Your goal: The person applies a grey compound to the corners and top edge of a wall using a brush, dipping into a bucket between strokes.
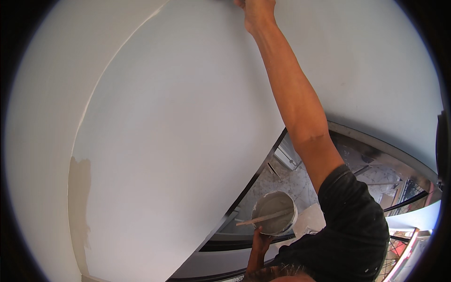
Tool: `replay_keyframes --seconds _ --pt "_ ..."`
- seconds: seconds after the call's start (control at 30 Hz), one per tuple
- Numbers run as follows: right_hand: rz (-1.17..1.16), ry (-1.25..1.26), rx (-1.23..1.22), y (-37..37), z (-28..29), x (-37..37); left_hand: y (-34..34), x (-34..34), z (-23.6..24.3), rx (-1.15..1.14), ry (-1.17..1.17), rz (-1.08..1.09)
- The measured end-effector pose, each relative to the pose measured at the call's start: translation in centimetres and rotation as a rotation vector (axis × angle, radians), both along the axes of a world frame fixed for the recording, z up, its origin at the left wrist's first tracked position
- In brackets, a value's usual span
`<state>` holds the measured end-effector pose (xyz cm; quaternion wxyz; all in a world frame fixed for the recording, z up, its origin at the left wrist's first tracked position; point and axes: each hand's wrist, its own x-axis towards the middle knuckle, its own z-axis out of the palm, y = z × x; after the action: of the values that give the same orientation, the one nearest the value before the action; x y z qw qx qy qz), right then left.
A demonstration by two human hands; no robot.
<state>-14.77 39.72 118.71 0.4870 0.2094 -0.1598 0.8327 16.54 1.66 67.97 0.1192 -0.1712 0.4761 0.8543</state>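
Note:
My right hand (258,11) is raised at the top edge against the pale surface (178,108), its fingers curled by a small dark object that is mostly out of frame; I cannot make out what it holds. Low in the picture, my left hand (261,236) grips a white bucket (294,211) of grey-beige material by its near side. A flat wooden stick (246,222) lies across the bucket, sticking out past its left rim.
A beige patch (79,197) runs beside a pale seam at the left. Below the surface's dark edge (253,178) are a marble-patterned floor (265,183) and a flat beige piece (310,218). Dark curved frames and a rusty railing (404,249) stand at the lower right.

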Motion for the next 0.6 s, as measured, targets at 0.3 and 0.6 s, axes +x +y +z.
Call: replay_keyframes --seconds 0.3,0.6 --pt "0.002 0.038 0.04 0.25 -0.1 -0.13 0.3 -0.03 0.34 -0.009 -0.024 0.016" --pt "0.0 0.021 0.058 0.4 -0.07 -0.05 0.24 0.04 0.51 -0.017 -0.019 0.001"
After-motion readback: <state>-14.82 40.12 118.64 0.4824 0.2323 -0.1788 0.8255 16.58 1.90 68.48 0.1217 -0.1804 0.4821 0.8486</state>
